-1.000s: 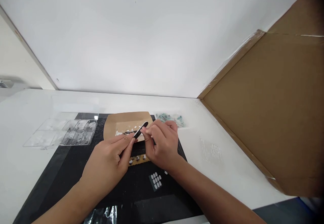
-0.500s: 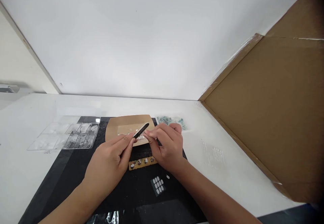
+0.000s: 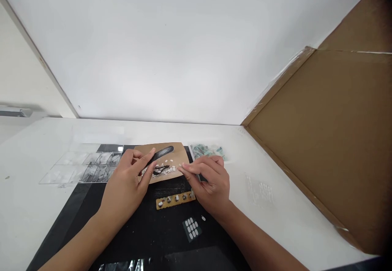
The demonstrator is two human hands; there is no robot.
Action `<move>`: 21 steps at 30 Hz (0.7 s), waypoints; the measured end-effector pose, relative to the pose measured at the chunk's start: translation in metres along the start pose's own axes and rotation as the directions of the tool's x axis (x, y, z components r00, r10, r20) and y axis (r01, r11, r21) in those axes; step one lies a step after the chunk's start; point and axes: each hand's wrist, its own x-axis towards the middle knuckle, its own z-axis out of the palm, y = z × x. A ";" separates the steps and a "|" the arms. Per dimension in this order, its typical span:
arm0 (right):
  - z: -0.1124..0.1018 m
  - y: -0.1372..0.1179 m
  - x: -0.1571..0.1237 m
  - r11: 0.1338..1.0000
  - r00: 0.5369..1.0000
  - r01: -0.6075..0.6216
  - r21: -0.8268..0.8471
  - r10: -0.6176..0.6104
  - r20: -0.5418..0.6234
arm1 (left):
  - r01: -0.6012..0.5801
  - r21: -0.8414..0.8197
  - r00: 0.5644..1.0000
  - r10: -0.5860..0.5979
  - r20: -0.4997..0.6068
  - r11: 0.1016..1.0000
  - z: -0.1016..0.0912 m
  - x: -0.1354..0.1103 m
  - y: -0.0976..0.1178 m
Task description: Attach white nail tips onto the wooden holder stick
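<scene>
My left hand pinches a black nail file between thumb and fingers, its rounded end pointing up to the right above a brown paper tray. My right hand is closed in a pinch at the tray's right side. A small whitish piece shows at its fingertips, too small to name surely. In the tray lie loose white oval pieces and some dark scraps. Below the hands lies a yellowish strip with several round metal holders, some with white pieces on top.
A dark sheet of white oval stickers lies on the black mat, one loose oval beside it. A clear compartment box stands left, a bag of greenish items behind. Cardboard rises at right.
The nail file has come away from my right fingertips, moved left and turned its flat face to view. My right hand has shifted slightly right, still pinching.
</scene>
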 end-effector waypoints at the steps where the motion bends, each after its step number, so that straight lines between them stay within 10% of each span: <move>1: 0.000 0.000 0.000 1.000 1.000 0.002 0.003 -0.002 -0.002 | -0.004 0.005 1.000 0.004 0.002 1.000 0.001 0.001 -0.002; 13: -0.007 0.000 -0.006 0.993 0.992 0.113 -0.041 -0.111 0.053 | -0.156 0.062 0.985 0.159 -0.060 0.986 0.001 0.006 -0.003; 21: -0.013 -0.001 -0.005 0.966 0.964 0.253 -0.049 -0.248 0.093 | -0.014 -0.474 0.977 0.113 0.182 0.881 -0.001 -0.006 0.026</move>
